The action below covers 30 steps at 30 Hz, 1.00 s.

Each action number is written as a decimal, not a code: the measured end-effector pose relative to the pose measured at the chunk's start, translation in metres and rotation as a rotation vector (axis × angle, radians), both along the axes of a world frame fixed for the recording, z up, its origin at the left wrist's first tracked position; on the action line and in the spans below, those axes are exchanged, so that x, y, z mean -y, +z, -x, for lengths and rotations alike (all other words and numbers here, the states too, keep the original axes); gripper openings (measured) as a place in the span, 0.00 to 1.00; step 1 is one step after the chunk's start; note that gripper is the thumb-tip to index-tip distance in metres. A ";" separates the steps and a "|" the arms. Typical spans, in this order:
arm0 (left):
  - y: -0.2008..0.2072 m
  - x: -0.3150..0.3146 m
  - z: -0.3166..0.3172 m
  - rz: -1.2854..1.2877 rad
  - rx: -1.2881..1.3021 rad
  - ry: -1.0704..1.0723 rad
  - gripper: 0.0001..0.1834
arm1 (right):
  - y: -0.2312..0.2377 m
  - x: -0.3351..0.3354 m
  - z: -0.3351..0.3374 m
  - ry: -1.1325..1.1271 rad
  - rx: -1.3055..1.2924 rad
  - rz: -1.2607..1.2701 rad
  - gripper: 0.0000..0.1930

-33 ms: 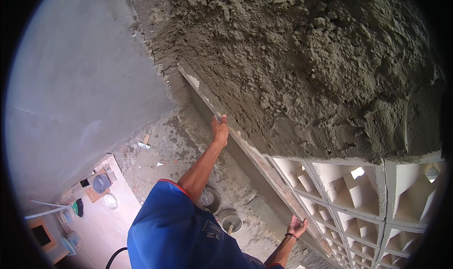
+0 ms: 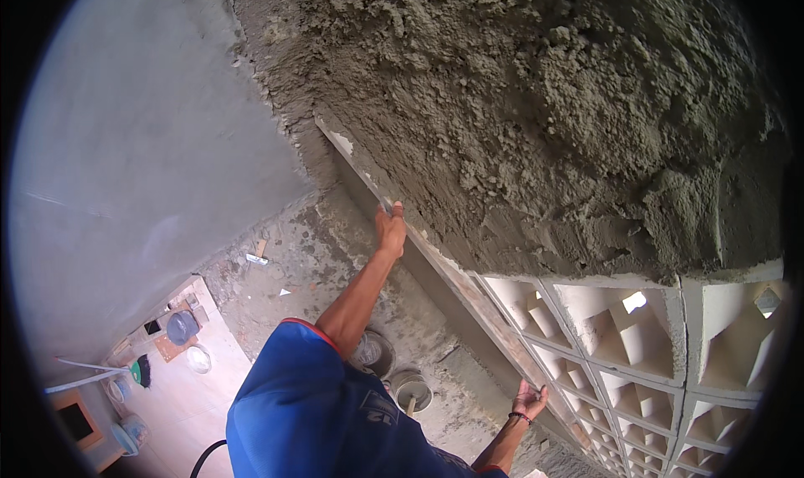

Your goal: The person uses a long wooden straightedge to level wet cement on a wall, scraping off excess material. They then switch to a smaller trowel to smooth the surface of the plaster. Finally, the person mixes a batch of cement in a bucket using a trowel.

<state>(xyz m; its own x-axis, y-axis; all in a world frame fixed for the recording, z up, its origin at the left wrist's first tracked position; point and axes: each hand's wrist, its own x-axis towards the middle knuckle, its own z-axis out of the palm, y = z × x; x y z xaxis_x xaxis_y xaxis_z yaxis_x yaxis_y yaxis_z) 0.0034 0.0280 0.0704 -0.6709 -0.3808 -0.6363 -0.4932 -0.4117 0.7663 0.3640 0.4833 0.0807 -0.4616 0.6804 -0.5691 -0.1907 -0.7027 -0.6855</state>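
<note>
Both my hands grip a long, pale straightedge (image 2: pixel 479 306) that runs diagonally along the lower edge of rough, wet grey mortar (image 2: pixel 544 126) on the wall. My left hand (image 2: pixel 391 229) is closed round it in its upper part, thumb over the edge by the mortar. Farther down, beside the patterned openwork blocks (image 2: pixel 684 335), my right hand (image 2: pixel 528 400), with a dark bracelet on its wrist, holds the same straightedge from below. The straightedge's upper end reaches the corner by the smooth grey wall (image 2: pixel 142 143). Mortar smears show on its pale edge.
Below on the stained floor stand a bucket (image 2: pixel 378 354) and a second bucket (image 2: pixel 412 390) with a handle sticking out. A flat-bladed tool (image 2: pixel 258 256) lies near the smooth wall. At the lower left are a dark tub (image 2: pixel 180 327), a white bowl (image 2: pixel 198 359) and a green-and-black broom head (image 2: pixel 140 371).
</note>
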 end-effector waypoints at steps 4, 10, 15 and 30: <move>0.016 0.002 0.006 0.044 0.004 -0.028 0.39 | 0.010 0.002 0.003 -0.043 0.095 0.039 0.23; 0.002 0.005 0.004 0.070 -0.006 -0.006 0.40 | 0.029 0.008 0.009 -0.022 0.091 0.023 0.19; 0.024 -0.001 0.003 0.013 0.012 0.004 0.41 | 0.029 0.012 0.009 -0.021 0.068 0.036 0.17; 0.057 0.000 0.001 0.082 -0.011 -0.012 0.40 | 0.041 0.009 0.004 -0.024 0.078 0.041 0.20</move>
